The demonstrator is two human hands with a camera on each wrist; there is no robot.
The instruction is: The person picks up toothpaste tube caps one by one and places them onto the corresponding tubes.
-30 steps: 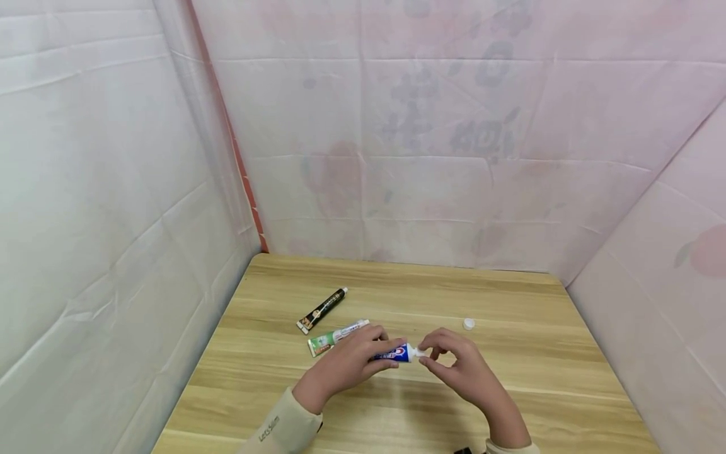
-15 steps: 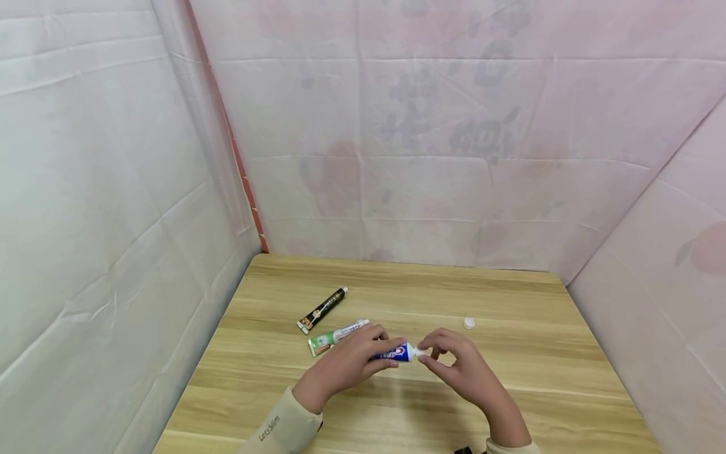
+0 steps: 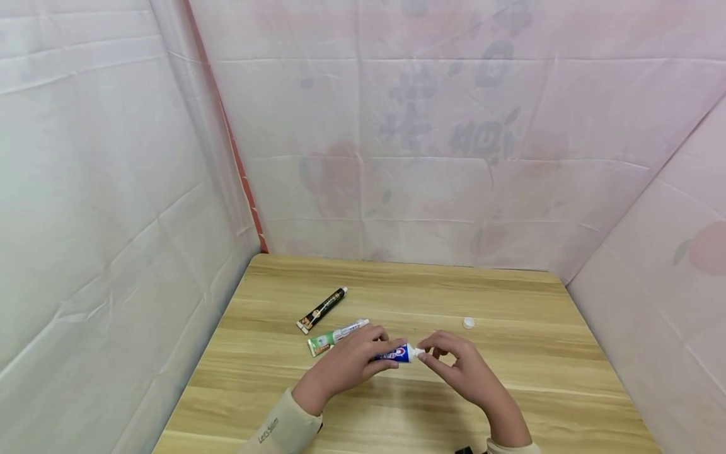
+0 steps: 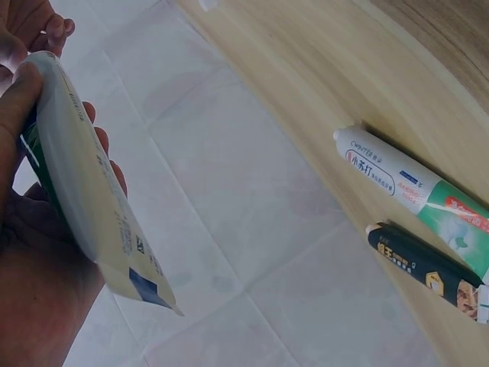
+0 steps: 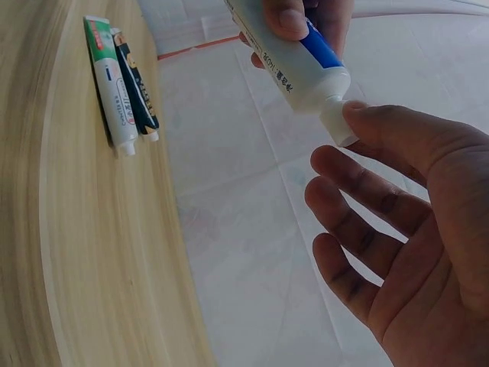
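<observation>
My left hand grips a toothpaste tube with a blue and white front, its neck end pointing right. The left wrist view shows the tube's pale back and flat crimped end, with the fingers curled round its side. At the other end, my right hand pinches the small white cap. In the right wrist view the thumb lies on the cap, the index fingertip is mostly hidden behind it, and the other fingers are spread loosely below. The tube is held above the wooden table.
A green and white toothpaste tube lies on the table just beyond my left hand, which partly covers it in the head view. Farther back lies a black tube. A loose round white cap sits beyond my right hand. Pale cloth walls surround the table.
My right fingertips shift slightly at the cap, the thumb moving a little up and left. The left hand, the held tube and the things on the table stay in place.
</observation>
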